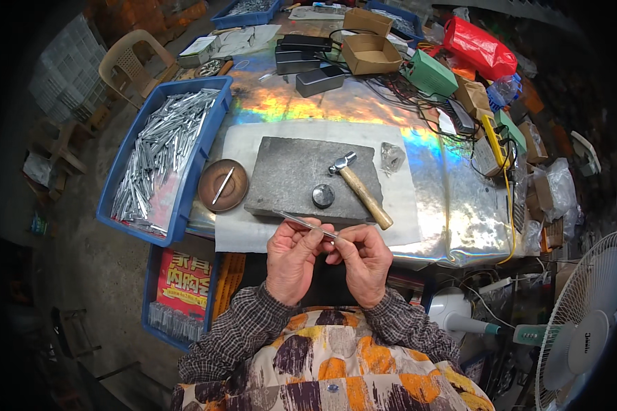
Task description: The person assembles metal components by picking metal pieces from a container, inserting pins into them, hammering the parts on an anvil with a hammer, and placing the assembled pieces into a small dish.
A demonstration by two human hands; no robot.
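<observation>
Between both hands I hold a thin metal rod (297, 219), slanting from upper left down to the right. My left hand (293, 264) pinches it near its middle with thumb and fingers. At its lower right end, the fingertips of my right hand (363, 264) are closed on it. Just beyond the hands lies a dark grey stone block (288, 171) on a white sheet (404, 198). On the block rest a hammer (360, 188) with a wooden handle and a small round dark metal piece (323, 196). A brown round dish (209, 181) to the left holds a similar rod (223, 185).
A blue tray (216, 113) heaped with metal rods stands at the left. Another blue tray (146, 294) sits below it. Cardboard boxes (370, 55), cables and a yellow power strip (492, 140) crowd the far right. A white fan (583, 329) stands at the lower right.
</observation>
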